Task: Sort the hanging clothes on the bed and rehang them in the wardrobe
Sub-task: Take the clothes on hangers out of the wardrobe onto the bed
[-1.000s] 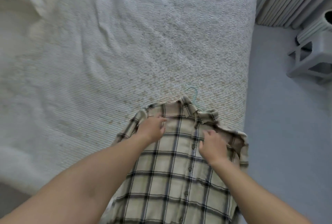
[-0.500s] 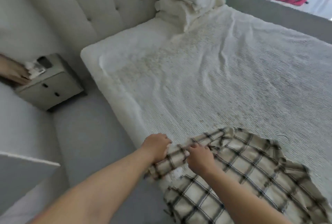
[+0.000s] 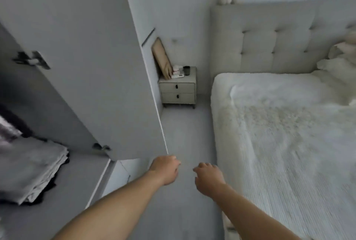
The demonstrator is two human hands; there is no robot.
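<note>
Both my hands hang over the grey floor between the wardrobe and the bed, and neither holds anything. My left hand has loosely curled fingers just below the bottom corner of the open wardrobe door. My right hand is beside it, fingers loosely bent, close to the edge of the bed. The plaid shirt is out of view. Folded grey and dark clothes lie on a shelf inside the wardrobe at the left.
A small two-drawer nightstand stands against the far wall, with a leaning board, a dark cup and small items on it. The tufted headboard is behind the bed; pillows lie at the right. A narrow strip of floor runs between door and bed.
The view has swung left from the bed toward the wardrobe. Both hands, which were on the plaid shirt on the bed, are now off it and hold nothing; the shirt is out of sight.
</note>
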